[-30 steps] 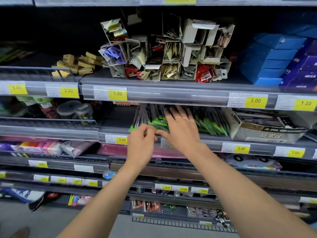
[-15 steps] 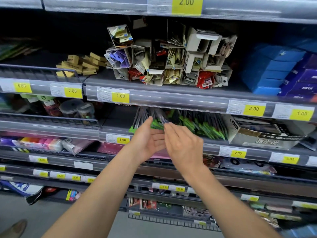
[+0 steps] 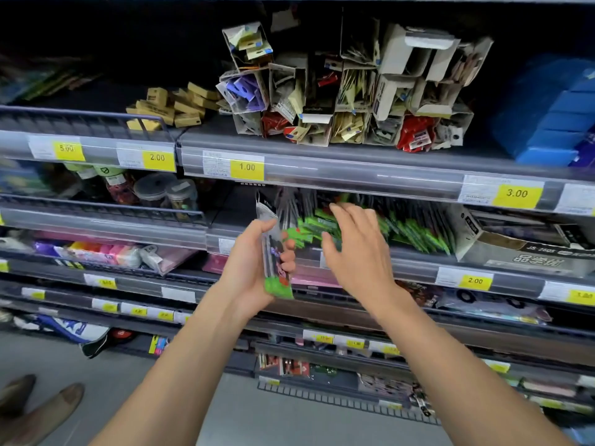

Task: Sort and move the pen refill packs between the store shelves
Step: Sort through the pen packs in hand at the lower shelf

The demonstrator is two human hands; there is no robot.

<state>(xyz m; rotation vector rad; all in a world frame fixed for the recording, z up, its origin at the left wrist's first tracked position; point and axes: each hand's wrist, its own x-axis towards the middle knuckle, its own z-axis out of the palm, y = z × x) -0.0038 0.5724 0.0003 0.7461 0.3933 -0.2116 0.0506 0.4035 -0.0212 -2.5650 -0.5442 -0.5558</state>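
Refill packs (image 3: 409,230) lie fanned on a grey store shelf (image 3: 418,262). One refill pack (image 3: 273,252) stands upright, gripped in the left hand (image 3: 254,265); the right hand (image 3: 357,249), fingers spread, hovers beside it.

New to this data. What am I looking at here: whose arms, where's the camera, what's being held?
There is no robot. A person wears one wide-angle camera on the head, looking forward and down, so the bare arms are their own. They face store shelves with yellow price tags. The left hand grips one pen refill pack, held upright in front of the shelf. The right hand is open, fingers spread, reaching toward the row of green-ended refill packs on the middle shelf. Small cardboard boxes of stationery sit on the shelf above.
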